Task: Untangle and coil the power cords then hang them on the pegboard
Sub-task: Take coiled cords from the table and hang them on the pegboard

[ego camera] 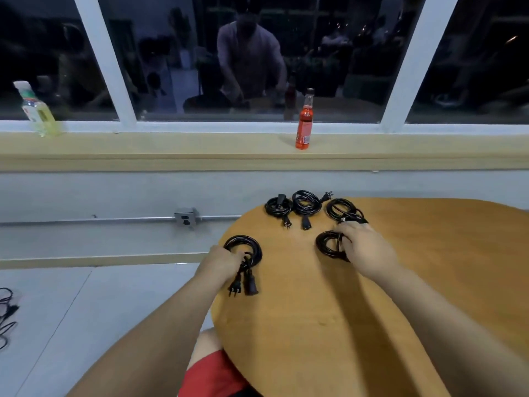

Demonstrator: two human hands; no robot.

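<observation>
Several coiled black power cords lie on a round wooden table [315,325]. My left hand [221,260] grips the near-left coil [252,245] at its bundled side, with its two plugs [243,286] pointing toward me. My right hand [363,245] rests on and grips the near-right coil [327,245], covering its right half. Three more coils sit in a row at the table's far edge: a left one [277,207], a middle one [305,202] and a right one [342,209]. No pegboard is in view.
A red bottle [305,124] and a pale yellow bottle [38,111] stand on the window ledge beyond the table. A wall socket [186,216] sits on a conduit to the left. Loose black cables [7,313] lie on the floor at far left. My knee in red shorts [211,373] is under the table edge.
</observation>
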